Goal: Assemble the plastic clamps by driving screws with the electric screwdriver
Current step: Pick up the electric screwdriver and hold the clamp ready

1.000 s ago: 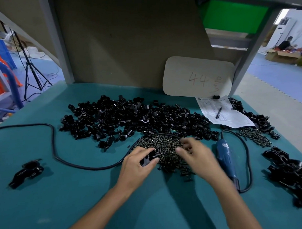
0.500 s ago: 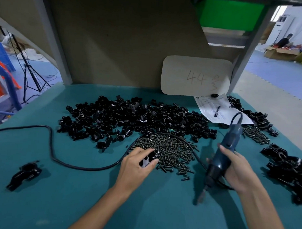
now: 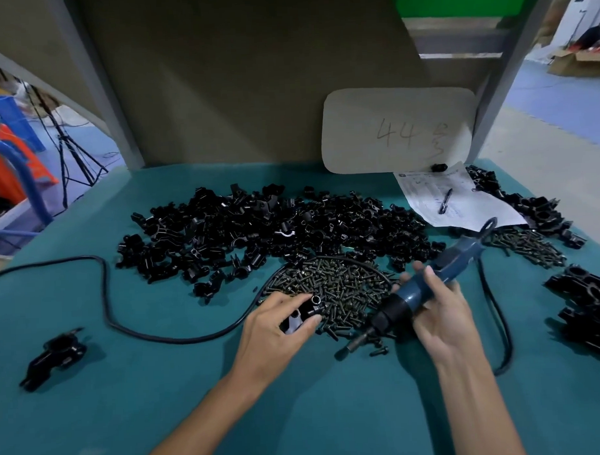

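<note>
My left hand grips a black plastic clamp at the near edge of a pile of dark screws on the teal table. My right hand holds the blue electric screwdriver tilted, its bit pointing down-left close to the table, just right of the clamp. A large heap of loose black clamp parts lies behind the screws.
The screwdriver's black cable loops across the table's left side. One assembled clamp lies at the near left. More clamps and a second screw pile sit at the right. Paper with a pen and a "44" card stand behind.
My right hand left the screw pile, picked up the screwdriver from the table and swung its bit down toward the clamp. My left hand stayed on the clamp.
</note>
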`<state>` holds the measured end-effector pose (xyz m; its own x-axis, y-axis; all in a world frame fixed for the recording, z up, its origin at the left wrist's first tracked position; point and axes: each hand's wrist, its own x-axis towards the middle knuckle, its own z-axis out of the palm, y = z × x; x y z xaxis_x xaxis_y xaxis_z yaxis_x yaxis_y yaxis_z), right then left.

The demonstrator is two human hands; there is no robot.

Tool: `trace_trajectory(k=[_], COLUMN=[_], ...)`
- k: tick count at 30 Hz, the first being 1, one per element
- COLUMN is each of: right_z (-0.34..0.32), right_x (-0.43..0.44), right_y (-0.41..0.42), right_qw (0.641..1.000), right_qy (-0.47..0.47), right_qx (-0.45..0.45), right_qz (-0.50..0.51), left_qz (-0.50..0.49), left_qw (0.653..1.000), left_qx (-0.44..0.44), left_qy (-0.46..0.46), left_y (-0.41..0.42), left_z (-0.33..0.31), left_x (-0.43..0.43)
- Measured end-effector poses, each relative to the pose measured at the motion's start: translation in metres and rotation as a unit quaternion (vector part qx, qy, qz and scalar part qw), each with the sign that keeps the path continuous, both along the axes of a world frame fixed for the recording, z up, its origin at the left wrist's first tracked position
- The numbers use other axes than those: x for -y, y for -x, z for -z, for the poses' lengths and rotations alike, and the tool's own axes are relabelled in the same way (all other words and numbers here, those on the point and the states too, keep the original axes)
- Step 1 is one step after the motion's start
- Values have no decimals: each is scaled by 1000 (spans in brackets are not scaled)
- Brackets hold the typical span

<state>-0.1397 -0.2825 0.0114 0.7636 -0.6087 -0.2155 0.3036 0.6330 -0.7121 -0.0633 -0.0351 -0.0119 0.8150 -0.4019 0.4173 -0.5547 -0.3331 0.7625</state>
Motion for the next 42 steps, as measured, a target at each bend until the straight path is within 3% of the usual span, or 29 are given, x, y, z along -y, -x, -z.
trace_trajectory(k=[10, 17, 42], right_z=[-2, 0, 9], right_x=[-11, -11, -5], right_y=[-3, -5, -7], right_qw=[997, 991, 989], right_qy=[-32, -77, -126], right_qx=[17, 28, 66], right_qz=[67, 107, 38], left_qz=[10, 67, 52], left_qw=[1000, 992, 996], left_qx=[8, 78, 53], left_qy=[-8, -72, -58], left_y=[4, 10, 8], left_z=[-3, -5, -4], left_x=[0, 0, 0])
